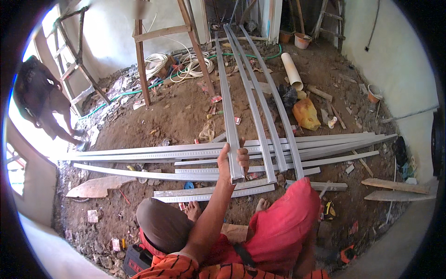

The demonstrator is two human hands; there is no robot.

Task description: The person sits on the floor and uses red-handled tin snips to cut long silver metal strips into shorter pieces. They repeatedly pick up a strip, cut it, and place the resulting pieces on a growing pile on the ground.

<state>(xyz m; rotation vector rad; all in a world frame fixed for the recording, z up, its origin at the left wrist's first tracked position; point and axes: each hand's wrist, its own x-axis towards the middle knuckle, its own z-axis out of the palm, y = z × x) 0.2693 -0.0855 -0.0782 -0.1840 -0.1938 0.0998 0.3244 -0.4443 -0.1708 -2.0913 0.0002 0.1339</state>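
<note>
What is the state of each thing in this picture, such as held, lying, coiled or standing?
Left hand: grip closed
Metal channel: held near its closer end by this hand
Right hand: not visible
Other long channels: lying lengthwise over crosswise strips
White pipe: lying on the ground, near end open
White hose or cable: coiled
Wooden trestle: standing
Bucket near the doorway: upright

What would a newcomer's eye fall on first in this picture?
Probably the long silvery metal channels, which run from the doorway; the left hand grips one by its near end. Beneath them, more metal strips lie crosswise on the dirt floor. The red trouser leg at lower right and the yellow container, right of the channels, might stand out too.
</note>
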